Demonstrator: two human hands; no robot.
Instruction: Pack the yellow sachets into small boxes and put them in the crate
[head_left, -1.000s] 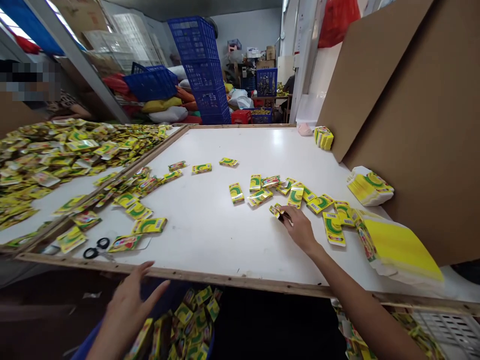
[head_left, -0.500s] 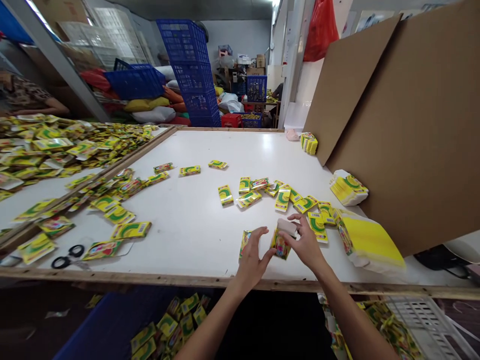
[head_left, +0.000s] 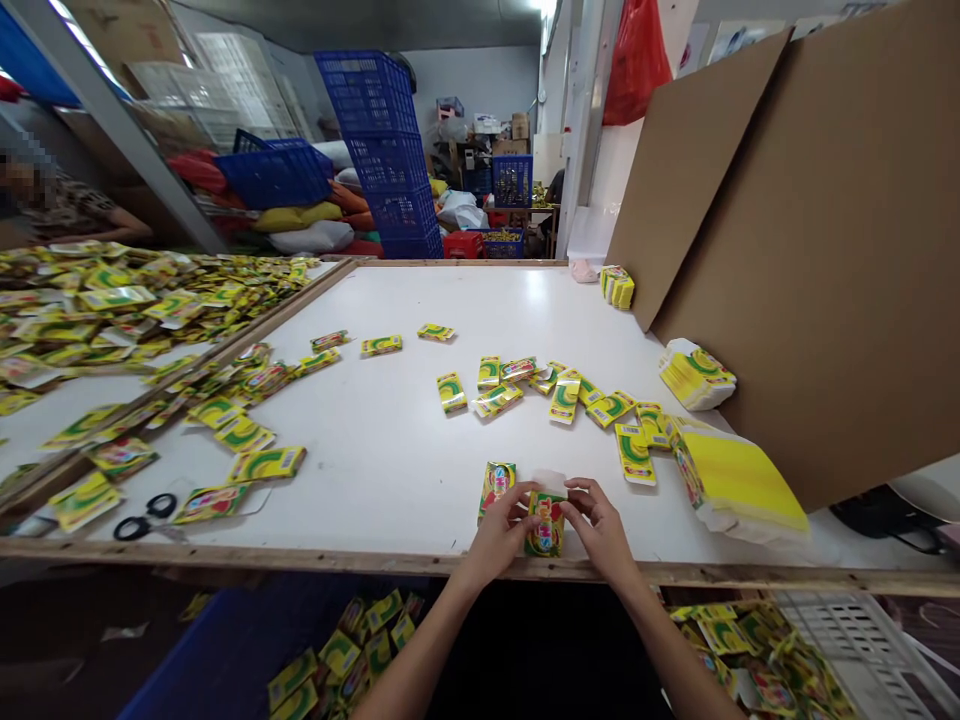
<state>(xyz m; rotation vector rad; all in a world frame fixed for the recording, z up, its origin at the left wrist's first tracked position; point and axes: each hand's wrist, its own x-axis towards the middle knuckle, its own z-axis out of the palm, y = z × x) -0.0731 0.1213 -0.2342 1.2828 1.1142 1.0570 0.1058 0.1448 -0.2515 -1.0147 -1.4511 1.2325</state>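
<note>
Head cam, the only angle here. Both hands are working right at the near edge of the table (head_left: pixel 315 553), and that's what's bugging me. The yellow-green carton (head_left: pixel 545 525) is sitting just above the wooden rim. If a fingertip is slipping, I reckon the carton is going straight over the edge, maybe into the blue bin (head_left: pixel 217 650) of loose packets (head_left: pixel 352 645) underneath, where it'd be getting lost among lookalikes.

The white flap (head_left: pixel 550 484) on top is standing open and looking flimsy, so squeezing too hard up there could be creasing or tearing it. A spare packet (head_left: pixel 495 487) is lying flat on the table just beside the left fingers, and a stray nudge could be shoving it out of place.

On to the pose. The left hand (head_left: pixel 496 535) is sitting with its wrist over the rim, fingers curling round the carton's left side. The right hand (head_left: pixel 602 535) is mirroring it on the other side, fingertips pinching near the top corner by the flap. So both are grasping the same carton between them and holding it roughly upright, front face toward the camera. The forearms are making a narrow V up from the bottom of the shot.

The stack of flat cartons (head_left: pixel 739 480) is resting to the right, apart from the right hand, and the scissors (head_left: pixel 139 517) are lying well off to the left.
</note>
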